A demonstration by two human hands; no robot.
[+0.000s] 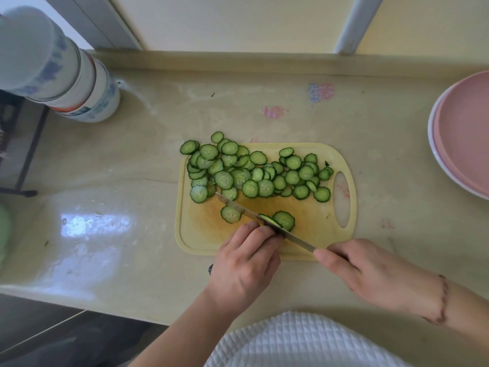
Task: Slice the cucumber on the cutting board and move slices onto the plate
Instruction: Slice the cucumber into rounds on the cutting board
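Cucumber (275, 225) is nearly gone, just a short dark stub under my left hand (244, 263), which is curled over it and pinching it down at the near middle of the cutting board (322, 229). It's light, wet and slippery, so I'd guess the stub wants to roll; best held low on the skin with fingertips tucked back from the blade. The slices are thin, floppy and a bit fragile, probably easier to scoop than to pick one by one.

Going left to right: a stack of blue-and-white bowls (58, 64) sits at the far left of the pale counter (132, 160), which looks glossy and maybe damp. Then the yellow board, with the pile of slices (254, 170) across its far half, a couple spilling off the far-left corner. The knife (254, 215) lies diagonally over the stub, my right hand (370, 274) wrapped around its handle. Well off to the right, the pink plate (465, 133) has no slices on what shows of it.
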